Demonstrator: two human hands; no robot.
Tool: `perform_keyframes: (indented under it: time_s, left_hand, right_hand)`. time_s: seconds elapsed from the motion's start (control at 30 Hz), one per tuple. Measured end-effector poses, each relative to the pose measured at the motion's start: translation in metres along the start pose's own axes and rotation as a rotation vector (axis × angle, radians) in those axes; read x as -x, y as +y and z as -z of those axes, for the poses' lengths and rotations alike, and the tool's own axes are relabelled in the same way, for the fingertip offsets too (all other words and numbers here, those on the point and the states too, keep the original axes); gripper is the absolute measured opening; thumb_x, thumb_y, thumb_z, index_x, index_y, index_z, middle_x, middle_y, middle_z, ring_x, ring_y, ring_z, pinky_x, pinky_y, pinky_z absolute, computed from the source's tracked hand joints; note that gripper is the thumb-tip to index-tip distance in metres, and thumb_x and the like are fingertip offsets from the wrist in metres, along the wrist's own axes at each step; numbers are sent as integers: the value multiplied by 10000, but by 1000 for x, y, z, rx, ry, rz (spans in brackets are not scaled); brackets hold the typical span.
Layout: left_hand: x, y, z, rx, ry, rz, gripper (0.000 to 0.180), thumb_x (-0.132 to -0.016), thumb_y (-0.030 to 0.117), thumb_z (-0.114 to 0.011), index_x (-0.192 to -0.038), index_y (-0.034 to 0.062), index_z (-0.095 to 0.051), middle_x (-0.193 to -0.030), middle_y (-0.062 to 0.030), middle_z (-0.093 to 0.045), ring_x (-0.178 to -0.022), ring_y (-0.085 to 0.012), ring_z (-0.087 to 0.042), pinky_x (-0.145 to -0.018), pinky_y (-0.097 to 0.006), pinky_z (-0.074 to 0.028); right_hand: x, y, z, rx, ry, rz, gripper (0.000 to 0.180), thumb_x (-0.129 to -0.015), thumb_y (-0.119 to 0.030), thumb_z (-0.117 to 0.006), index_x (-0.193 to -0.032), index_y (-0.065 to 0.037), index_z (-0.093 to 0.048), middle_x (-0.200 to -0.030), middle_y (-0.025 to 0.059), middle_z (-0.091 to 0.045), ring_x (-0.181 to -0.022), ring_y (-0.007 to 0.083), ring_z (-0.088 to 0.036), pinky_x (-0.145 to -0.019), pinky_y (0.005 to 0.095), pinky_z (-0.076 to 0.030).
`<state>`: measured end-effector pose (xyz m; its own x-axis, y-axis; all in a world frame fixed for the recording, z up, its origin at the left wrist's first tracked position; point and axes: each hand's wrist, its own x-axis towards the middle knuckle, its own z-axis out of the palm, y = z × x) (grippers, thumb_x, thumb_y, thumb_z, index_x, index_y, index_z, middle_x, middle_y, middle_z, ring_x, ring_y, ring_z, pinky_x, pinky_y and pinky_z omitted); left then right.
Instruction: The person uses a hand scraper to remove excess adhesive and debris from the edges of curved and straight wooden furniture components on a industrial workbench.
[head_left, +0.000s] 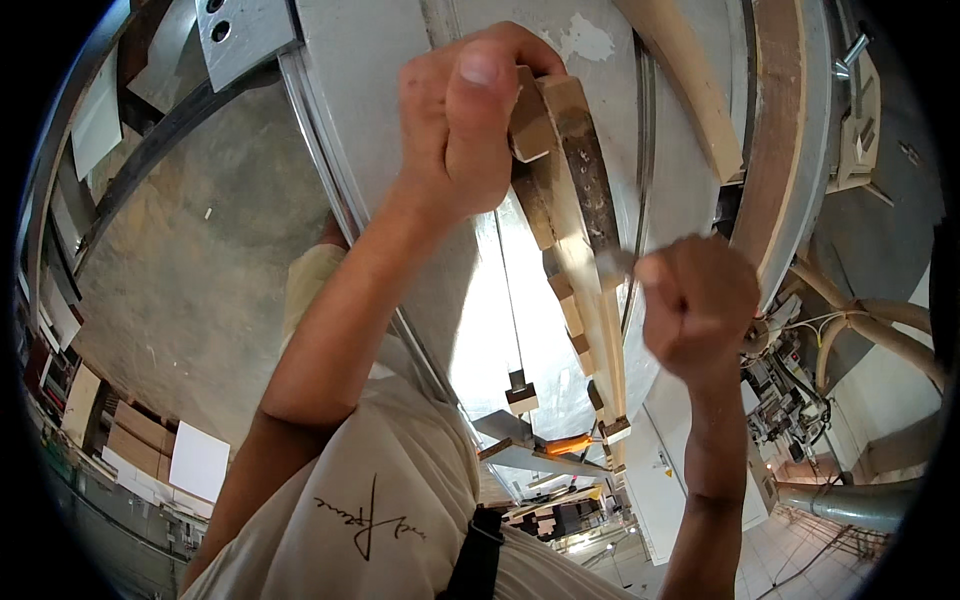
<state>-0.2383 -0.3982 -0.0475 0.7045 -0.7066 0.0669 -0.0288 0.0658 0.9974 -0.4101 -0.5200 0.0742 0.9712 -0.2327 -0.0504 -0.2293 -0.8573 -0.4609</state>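
My left hand (468, 120) is closed around a small brown wooden block (530, 125), its thumb pressed along the near side. Right beside that block runs a long, narrow wooden piece (575, 245) with a dark, rough strip (588, 165) on its far end. Several small wooden blocks (562, 290) sit along its left side. My right hand (698, 305) is a closed fist to the right of the long piece, slightly blurred. A smeared grey tip (614, 263) sticks out of the fist toward the wood; what it belongs to is hidden.
Everything rests on a grey metal table (420, 270) with slots and a rail on its left edge. A tool with an orange handle (568, 445) lies near my body. To the right are a light wooden beam (690, 90), a brown board (775, 130) and machinery with cables (785, 395).
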Motion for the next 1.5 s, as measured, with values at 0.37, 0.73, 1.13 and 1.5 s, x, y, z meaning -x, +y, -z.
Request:
perform_keyframes:
  time_s: [0.37, 0.73, 1.13, 1.5]
  left_hand:
    - [-1, -1, 0, 13, -11, -17, 923, -1008, 765, -163, -907, -7, -659, -849, -81, -665, -753, -152, -613, -675, -277, -473]
    - [-1, -6, -6, -21, 151, -42, 874, -1022, 715, -179, -910, 1, -671, -750, -73, -673, -661, -143, -617, -605, -276, -484]
    - [0, 15, -14, 275, 200, 245, 954, -930, 857, -267, -858, -16, -645, -719, -52, -618, -637, -134, -564, -590, -277, -438]
    - [0, 15, -13, 111, 175, 176, 980, -921, 871, -259, -864, -27, -648, -737, -68, -633, -642, -138, -578, -587, -274, -447]
  right_hand:
    - [1, 2, -11, -37, 74, 38, 335, -890, -218, -785, -684, -126, -538, -492, 25, -453, -403, 199, -474, -428, 346, -360]
    - [-33, -8, -14, 35, 37, -41, 428, -1030, -221, -641, -680, -38, -477, -525, 62, -400, -456, 159, -345, -446, 331, -292]
    - [-30, -4, -22, -38, 150, 52, 465, -1023, -216, -656, -651, -47, -433, -520, 59, -365, -451, 155, -312, -432, 332, -266]
    - [-6, 7, -13, -19, 77, 100, 372, -977, -148, -690, -680, -60, -484, -524, 59, -399, -427, 191, -367, -425, 340, -292]
